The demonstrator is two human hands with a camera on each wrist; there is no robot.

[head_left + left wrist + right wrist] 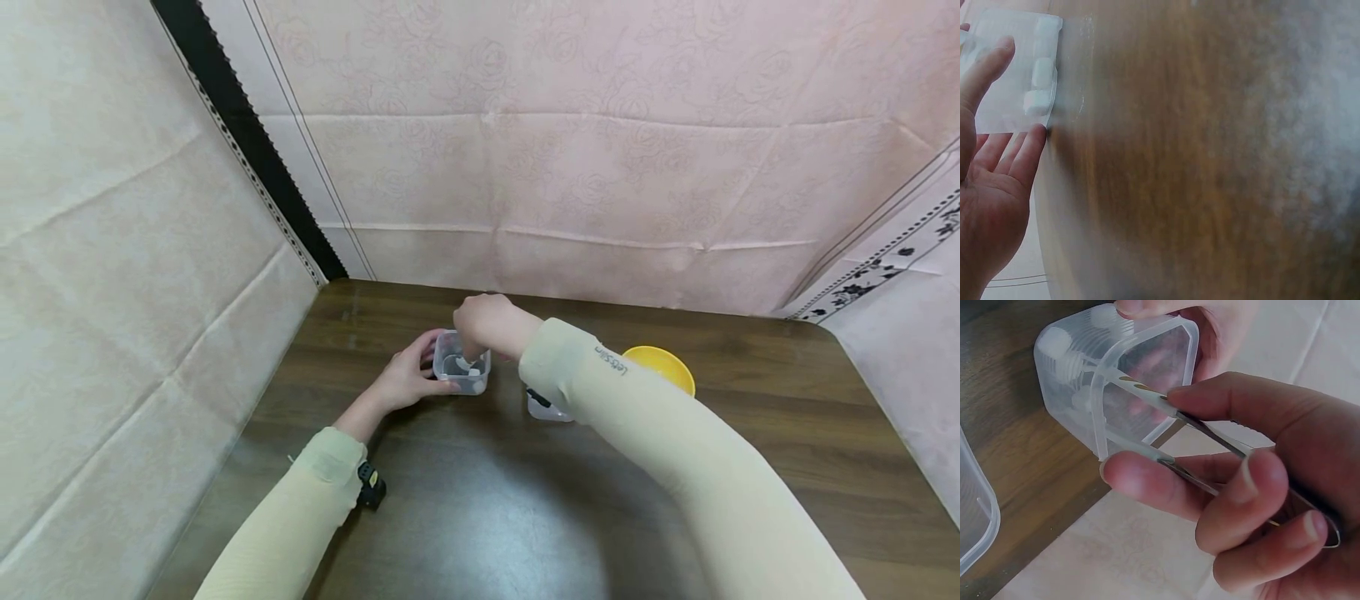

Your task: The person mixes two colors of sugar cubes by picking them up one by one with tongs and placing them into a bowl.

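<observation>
A clear plastic container (463, 385) stands on the table, with my left hand (408, 375) gripping its side between thumb and fingers. Several small white pieces (1042, 72) lie inside it; their exact kind is unclear. My right hand (489, 323) is above the container. In the right wrist view it holds small metal tongs (1213, 439) with white tips, fingers and thumb bent around the two arms. The tong arms reach through the container's opening, spread apart. Whether the tips touch a white piece (1055, 342) is hard to tell through the cloudy wall.
A second clear container (549, 410) sits to the right, partly hidden beneath my right forearm. Just beyond that forearm is a yellow round bowl (663, 367), also partly covered. The brown wooden table (465, 517) meets pale patterned cloth (600, 183) at its back and sides.
</observation>
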